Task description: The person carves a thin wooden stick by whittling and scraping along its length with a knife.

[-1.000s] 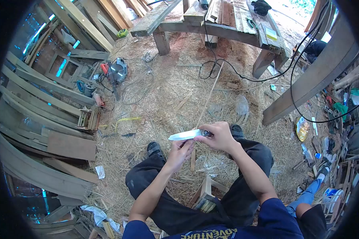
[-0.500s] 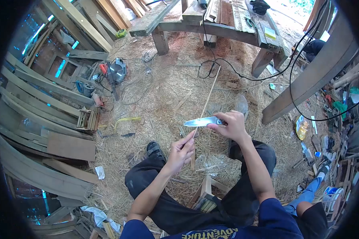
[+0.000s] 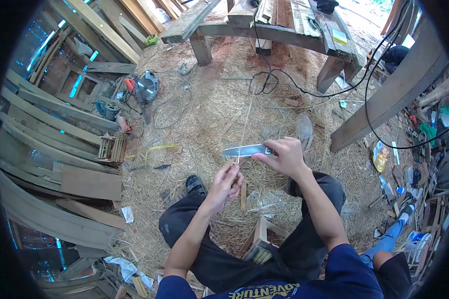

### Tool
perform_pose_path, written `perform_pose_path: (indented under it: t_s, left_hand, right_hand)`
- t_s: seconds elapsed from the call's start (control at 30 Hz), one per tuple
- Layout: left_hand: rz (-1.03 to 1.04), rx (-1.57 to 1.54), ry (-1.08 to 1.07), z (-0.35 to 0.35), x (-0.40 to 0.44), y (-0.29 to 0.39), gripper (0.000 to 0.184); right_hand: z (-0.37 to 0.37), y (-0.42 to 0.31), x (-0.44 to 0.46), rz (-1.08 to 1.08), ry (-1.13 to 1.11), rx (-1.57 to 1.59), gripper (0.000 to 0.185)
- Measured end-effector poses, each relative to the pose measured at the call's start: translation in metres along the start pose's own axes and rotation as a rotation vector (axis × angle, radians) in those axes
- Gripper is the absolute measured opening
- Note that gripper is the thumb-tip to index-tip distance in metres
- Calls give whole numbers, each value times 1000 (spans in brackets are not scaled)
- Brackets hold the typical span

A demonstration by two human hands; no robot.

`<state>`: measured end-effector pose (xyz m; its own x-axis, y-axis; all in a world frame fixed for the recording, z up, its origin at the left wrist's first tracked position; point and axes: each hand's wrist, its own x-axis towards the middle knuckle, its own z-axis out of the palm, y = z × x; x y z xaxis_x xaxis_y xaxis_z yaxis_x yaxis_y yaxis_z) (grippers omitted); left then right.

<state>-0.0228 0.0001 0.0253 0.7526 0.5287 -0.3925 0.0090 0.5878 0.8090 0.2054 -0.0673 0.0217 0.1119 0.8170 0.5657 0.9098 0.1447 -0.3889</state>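
My right hand (image 3: 284,155) is closed round the handle of a knife (image 3: 244,150), its broad shiny blade pointing left. The blade lies across a long thin wooden strip (image 3: 245,124) close to its near end. My left hand (image 3: 225,185) pinches that near end just below the blade, thumb and fingers pressed together. Away from me, the strip stretches out over the shavings-covered floor, its far part faint against the ground. Whether the blade's edge is biting into the wood cannot be made out.
A wooden workbench (image 3: 269,34) stands ahead, with a black cable (image 3: 304,91) looping down from it. A circular saw (image 3: 145,87) lies on the left floor near stacked boards (image 3: 90,182). A slanting beam (image 3: 384,102) rises at right; another person's leg (image 3: 384,244) is at lower right.
The strip's far end has swung left, so it now points nearly straight ahead. The knife and my right hand have shifted slightly left. My left hand keeps its pinch.
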Motion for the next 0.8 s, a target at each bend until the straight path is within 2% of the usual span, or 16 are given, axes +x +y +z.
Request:
perform_pose_path:
  t_s: [0.1, 0.27, 0.43, 0.5, 0.73, 0.8]
  left_hand:
    - [92, -59, 21, -2, 7, -2, 33]
    - [68, -55, 35, 5, 15, 0, 16]
    - [21, -25, -85, 9, 12, -1, 17]
    - [26, -27, -103, 11, 9, -2, 16]
    - [-75, -138, -131, 19, 1, 0, 15]
    - [-101, -135, -104, 21, 0, 3, 28]
  right_hand:
    - [10, -9, 0, 83, -28, 42, 42]
    - [8, -12, 8, 40, -57, 64, 39]
    - [9, -15, 9, -32, -3, 139, 37]
    - [3, -9, 11, -93, 6, 69, 37]
    - [-11, -7, 6, -96, -15, -27, 41]
    - [-15, -3, 4, -69, 53, -67, 40]
